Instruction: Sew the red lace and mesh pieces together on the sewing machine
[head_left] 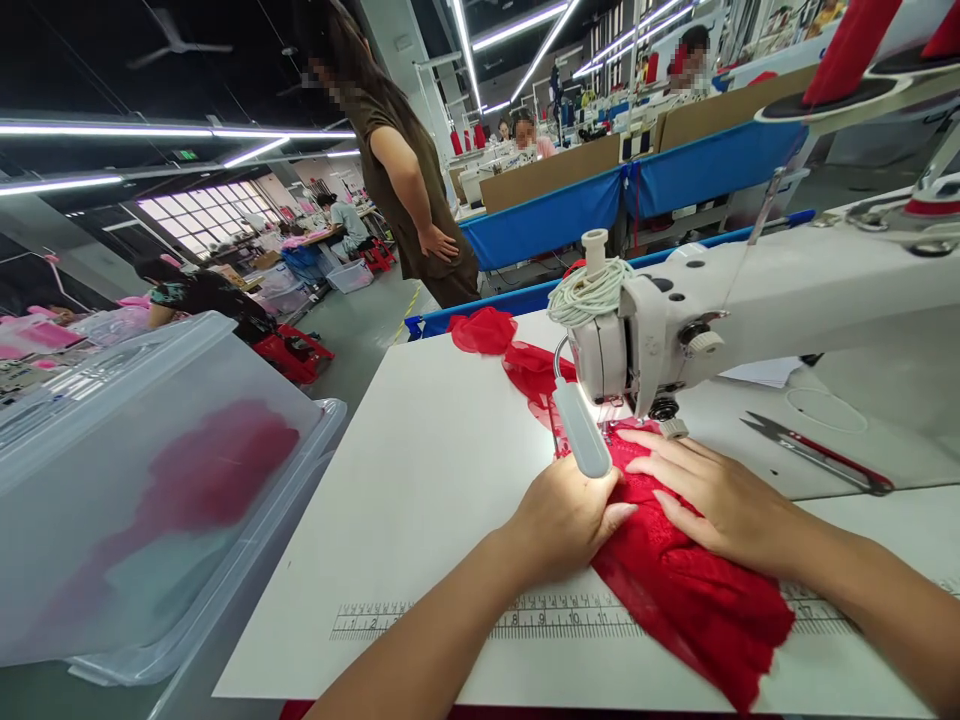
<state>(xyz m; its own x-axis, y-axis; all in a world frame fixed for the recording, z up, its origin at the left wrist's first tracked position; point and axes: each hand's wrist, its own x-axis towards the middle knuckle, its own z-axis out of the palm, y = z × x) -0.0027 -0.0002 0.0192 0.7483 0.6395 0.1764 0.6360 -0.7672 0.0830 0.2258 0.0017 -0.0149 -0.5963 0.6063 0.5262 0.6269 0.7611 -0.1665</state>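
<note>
Red lace fabric [686, 590] lies across the white table and runs under the needle area of a white sewing machine [780, 290]. My left hand [566, 510] is closed on the fabric's left edge, its thumb pressed against the cloth; the lamp partly covers its fingers. On top of the fabric, my right hand [705, 490] lies flat with fingers stretched toward the needle. A small grey lamp [583, 425] on a bent neck lights the spot. Behind the needle, more sheer red fabric [484, 330] trails toward the table's far edge.
Thread snips [817, 450] with red on the handle lie right of the machine head. A printed ruler [555, 617] runs along the table's [375, 500] front. Left stands a translucent plastic bin [150, 500] with red material inside. A person [412, 160] stands beyond the table.
</note>
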